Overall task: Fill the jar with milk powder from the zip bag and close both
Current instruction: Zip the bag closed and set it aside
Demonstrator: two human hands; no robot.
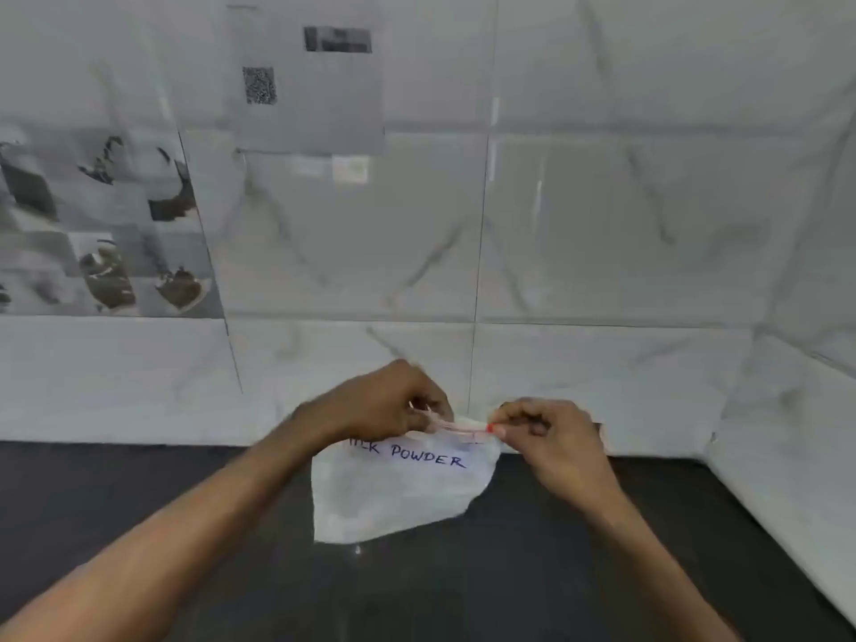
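Observation:
A clear zip bag [393, 493] with white powder and the handwritten label "MILK POWDER" stands upright on the dark counter [139, 493]. My left hand [384, 405] pinches the left end of its top zip strip. My right hand [551, 437] pinches the right end, where the strip shows a red tip. The strip is stretched between both hands. No jar is in view.
A white marble-tile wall [579, 224] rises right behind the bag. A tiled ledge [787, 493] runs along the right side of the counter. A sheet of paper with a printed code [308, 76] hangs on the wall above.

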